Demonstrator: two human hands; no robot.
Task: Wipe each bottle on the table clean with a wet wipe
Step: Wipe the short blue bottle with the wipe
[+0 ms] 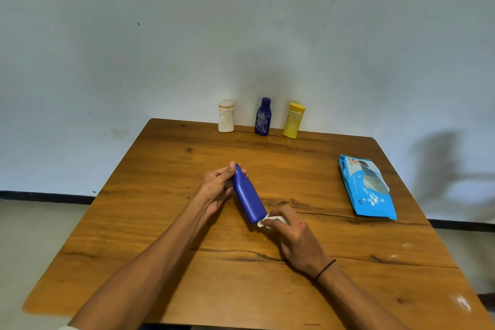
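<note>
Fingers (pixel 278 215) of the right hand (pixel 297 238) are curling around a crumpled white wet wipe (pixel 269 221), pinching it against the base of a plain blue bottle (pixel 247 195). That bottle is lying tilted over the middle of the bench (pixel 160 262), its base pointing toward the person and its cap end pointing away and to the left. The wipe is touching the bottom corner of the bottle, bunched between the fingertips and the plastic. A thin dark band (pixel 325 269) is sitting around the right wrist.

Farther along the bottle, the left hand (pixel 218 187) is gripping the neck and cap end, with the thumb and fingertips closing around the top so that the cap is mostly hidden behind them. The bottle's long body is showing bare between the two hands; whether it is resting on the wood or being held just above it cannot be told.

To the right, well apart from the hands, a light blue pack of wipes (pixel 367 187) is lying flat on the bench.

At the far edge, against the pale wall (pixel 241 21), three bottles are standing upright in a row: a white bottle (pixel 226 116) on the left, a dark blue patterned bottle (pixel 263 118) in the middle, and a yellow bottle (pixel 293 120) on the right, each apart from its neighbour.
</note>
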